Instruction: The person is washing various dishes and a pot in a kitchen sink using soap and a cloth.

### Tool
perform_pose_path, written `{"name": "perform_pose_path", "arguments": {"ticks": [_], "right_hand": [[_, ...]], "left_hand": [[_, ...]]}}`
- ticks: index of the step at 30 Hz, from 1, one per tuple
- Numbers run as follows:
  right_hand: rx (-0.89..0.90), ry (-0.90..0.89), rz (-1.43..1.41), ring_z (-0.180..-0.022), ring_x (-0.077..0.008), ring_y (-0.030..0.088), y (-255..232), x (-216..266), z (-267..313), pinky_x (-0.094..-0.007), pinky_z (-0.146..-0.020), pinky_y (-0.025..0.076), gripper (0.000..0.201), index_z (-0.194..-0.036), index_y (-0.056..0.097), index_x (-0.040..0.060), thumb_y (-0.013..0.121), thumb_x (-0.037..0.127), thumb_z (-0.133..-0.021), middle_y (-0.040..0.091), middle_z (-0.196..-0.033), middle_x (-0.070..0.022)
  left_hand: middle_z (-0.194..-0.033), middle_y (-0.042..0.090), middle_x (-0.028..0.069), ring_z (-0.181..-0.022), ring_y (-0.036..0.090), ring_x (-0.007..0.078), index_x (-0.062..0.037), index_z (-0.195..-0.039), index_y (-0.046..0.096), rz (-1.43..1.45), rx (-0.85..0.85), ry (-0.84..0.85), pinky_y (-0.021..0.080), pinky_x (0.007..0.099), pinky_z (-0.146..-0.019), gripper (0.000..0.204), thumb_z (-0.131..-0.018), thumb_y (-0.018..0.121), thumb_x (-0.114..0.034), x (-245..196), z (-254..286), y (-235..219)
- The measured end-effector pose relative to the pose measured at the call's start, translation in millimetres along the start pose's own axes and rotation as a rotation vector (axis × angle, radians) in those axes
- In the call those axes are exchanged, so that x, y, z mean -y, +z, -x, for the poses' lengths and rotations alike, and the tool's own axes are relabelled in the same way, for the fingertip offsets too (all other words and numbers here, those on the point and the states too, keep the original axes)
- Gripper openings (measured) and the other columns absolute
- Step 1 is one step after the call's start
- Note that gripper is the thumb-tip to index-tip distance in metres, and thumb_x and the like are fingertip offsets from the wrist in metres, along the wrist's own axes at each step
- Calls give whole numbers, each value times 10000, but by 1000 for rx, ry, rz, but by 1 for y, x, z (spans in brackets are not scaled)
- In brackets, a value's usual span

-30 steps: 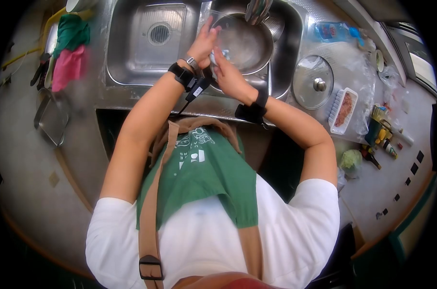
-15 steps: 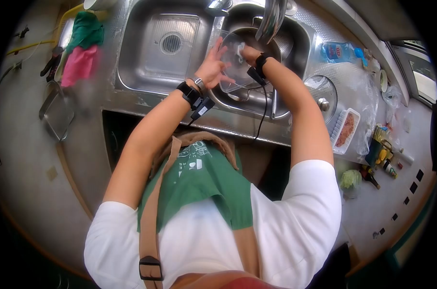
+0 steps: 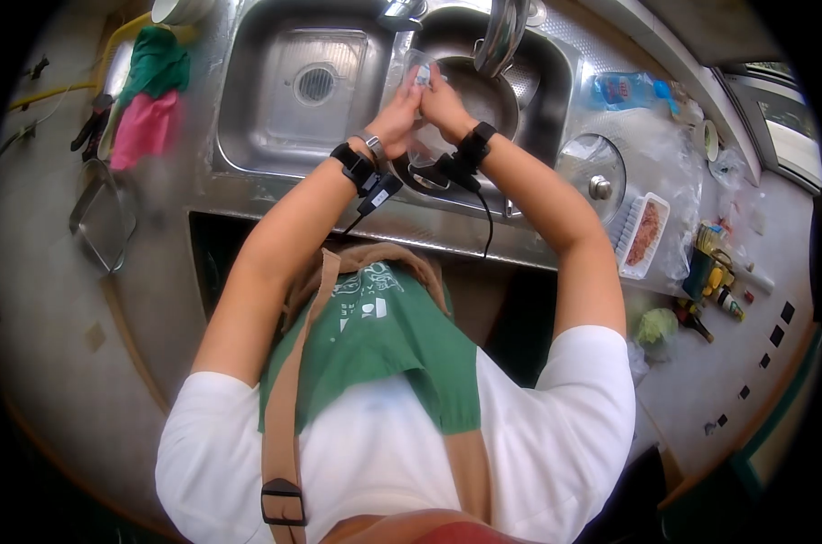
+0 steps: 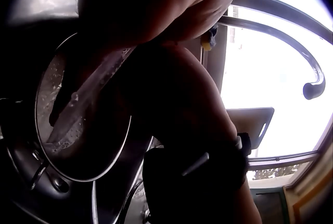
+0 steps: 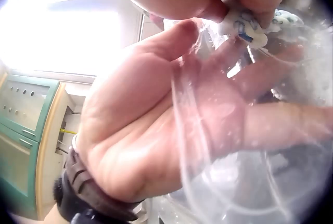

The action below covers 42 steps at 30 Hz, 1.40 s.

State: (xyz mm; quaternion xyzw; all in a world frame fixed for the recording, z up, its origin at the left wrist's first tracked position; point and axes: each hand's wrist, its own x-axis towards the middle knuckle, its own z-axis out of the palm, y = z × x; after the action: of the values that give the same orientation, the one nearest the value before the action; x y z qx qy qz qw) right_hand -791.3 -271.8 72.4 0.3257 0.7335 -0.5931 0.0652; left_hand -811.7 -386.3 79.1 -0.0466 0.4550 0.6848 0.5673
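Note:
Over the right sink basin, my left hand (image 3: pixel 395 125) holds a clear plastic container (image 3: pixel 426 150). In the right wrist view its thumb lies by the rim, and its spread fingers show through the transparent wall. My right hand (image 3: pixel 444 107) is close against the left one and pinches a small white sponge with blue print (image 5: pixel 250 30), pressed to the container near the left thumb. Wet drops and streaks cover the plastic. The left wrist view is dark, with the container's edge (image 4: pixel 86 99) slanting between the hands above a round pot (image 4: pixel 46 88).
A metal pot (image 3: pixel 491 98) sits in the right basin under the faucet (image 3: pixel 504 41). To the left is the other basin (image 3: pixel 261 95). A glass lid (image 3: pixel 579 168), a white tray of minced meat (image 3: pixel 630 256) and a blue-labelled bottle (image 3: pixel 624 91) lie on the right counter.
Half a second ago my right hand was farther right with the sponge, and my left fingers were spread. The right hand has come back left beside the left hand, and the container has turned.

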Motion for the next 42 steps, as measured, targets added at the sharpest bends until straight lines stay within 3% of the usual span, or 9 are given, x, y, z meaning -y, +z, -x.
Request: {"name": "perform_pose_path", "arguments": {"ticks": [2, 7, 12, 15, 16, 26, 32, 34, 42], "right_hand": [[222, 49, 1, -734, -239, 584, -7, -68, -79, -383, -559, 443, 287, -1029, 537, -24, 489, 171, -824, 594, -843, -136], [108, 402, -50, -691, -205, 568, -2, -95, -130, -338, -567, 441, 381, -1011, 578, -9, 586, 296, -782, 600, -831, -110], [279, 86, -127, -1025, -279, 513, -2, -32, -55, -351, -781, 434, 496, -1279, 339, -5, 471, 167, -833, 490, -1158, -202], [329, -256, 48, -1302, -308, 120, -2, 17, 16, -292, -1031, 185, 522, -1324, 237, 15, 401, 62, -830, 137, -1392, -210], [228, -345, 198, -1087, -307, 447, 4, 7, 15, -320, -911, 341, 516, -1323, 275, 67, 432, 101, -833, 422, -1242, -199], [384, -74, 557, -887, -316, 571, -12, -155, -102, -381, -717, 458, 413, -1184, 454, 76, 444, 122, -774, 567, -1016, -208], [437, -57, 740, -961, -346, 548, -57, -137, -82, -388, -803, 434, 434, -1182, 465, 61, 452, 122, -752, 560, -1040, -217], [286, 237, 361, -838, -272, 601, -74, -145, -86, -349, -723, 466, 369, -1111, 526, 52, 470, 89, -748, 609, -941, -155], [165, 263, -207, -781, -157, 574, -101, -95, -24, -283, -690, 462, 314, -1079, 517, 10, 446, -46, -778, 596, -908, -47]], "left_hand": [[-1435, 6, 24, -1271, 90, 407, -396, -1337, 55, -66, -38, -16, 313, 682, -808, 503, -931, 328, -278, -2, 5, 7], [-1436, -23, 22, -1268, 89, 416, -401, -1337, 53, -24, -15, 1, 321, 678, -810, 565, -920, 319, -128, -4, 0, 2], [-1434, 17, 33, -1210, 246, 406, -386, -1345, 49, 39, -70, 2, 335, 672, -809, 752, -798, 243, 93, -1, 6, 12], [-1425, 45, 44, -1130, 370, 368, -376, -1347, 12, 28, 73, -59, 400, 625, -776, 797, -790, 293, 121, 16, -23, -28], [-1423, 49, 47, -1109, 398, 355, -375, -1346, -8, 78, 272, -107, 425, 599, -767, 826, -781, 307, 138, 13, -25, -32], [-1432, -29, 75, -1196, 285, 425, -409, -1339, 3, -87, 10, 63, 520, 448, -729, 944, -691, 310, 205, -1, 25, -5], [-1419, 83, 108, -1145, 385, 383, -362, -1347, 21, -116, 29, 105, 542, 410, -707, 882, -721, 342, 168, -10, 51, -15], [-1373, 219, 153, -1081, 468, 340, -300, -1351, 39, -206, -47, 158, 546, 397, -705, 806, -763, 391, 123, -22, 72, -15], [-1240, 397, 218, -1055, 498, 341, -110, -1242, 159, -54, -343, 381, 496, 434, -791, 495, -846, 438, -8, -72, 136, -126]]}}
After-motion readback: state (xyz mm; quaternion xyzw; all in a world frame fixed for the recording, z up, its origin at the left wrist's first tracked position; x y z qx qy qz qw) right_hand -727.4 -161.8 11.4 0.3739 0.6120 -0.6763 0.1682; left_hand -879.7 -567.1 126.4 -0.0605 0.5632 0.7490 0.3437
